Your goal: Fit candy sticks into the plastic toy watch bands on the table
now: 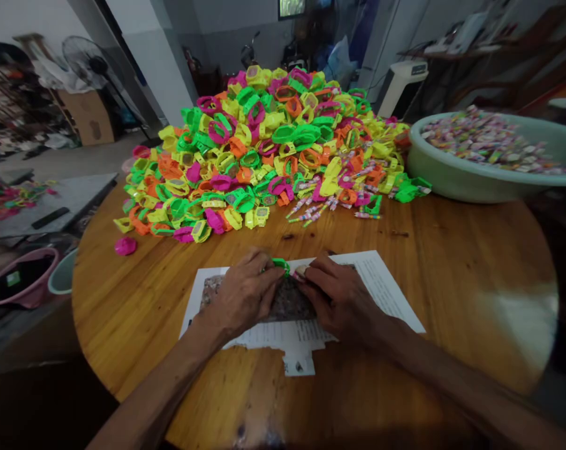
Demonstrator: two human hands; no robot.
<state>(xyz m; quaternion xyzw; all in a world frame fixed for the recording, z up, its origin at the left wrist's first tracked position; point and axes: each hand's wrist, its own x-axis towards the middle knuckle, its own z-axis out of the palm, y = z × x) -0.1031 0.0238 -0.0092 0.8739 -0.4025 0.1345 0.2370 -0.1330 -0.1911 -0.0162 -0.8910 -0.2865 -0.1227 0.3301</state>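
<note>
Both my hands are close together over a dark speckled slab [289, 303] that lies on white printed paper [393, 300]. My left hand [249, 287] is closed on a bright green toy watch [281, 267], gripping it between thumb and fingers. Its far side is partly hidden by the fingers. Just to the right, my right hand [341, 290] pinches a small whitish-pink wrapped piece [300, 272], its end close to the watch. Whether the two touch cannot be made out. A torn paper tab [298, 364] sticks out toward me.
A large heap of neon toy watches [245, 162] covers the far part of the round wooden table [475, 281]. Pink-and-white wrapped sticks [313, 209] lie at its front. A pale green basin [480, 184] of wrapped pieces stands right. One pink watch piece [126, 245] lies left.
</note>
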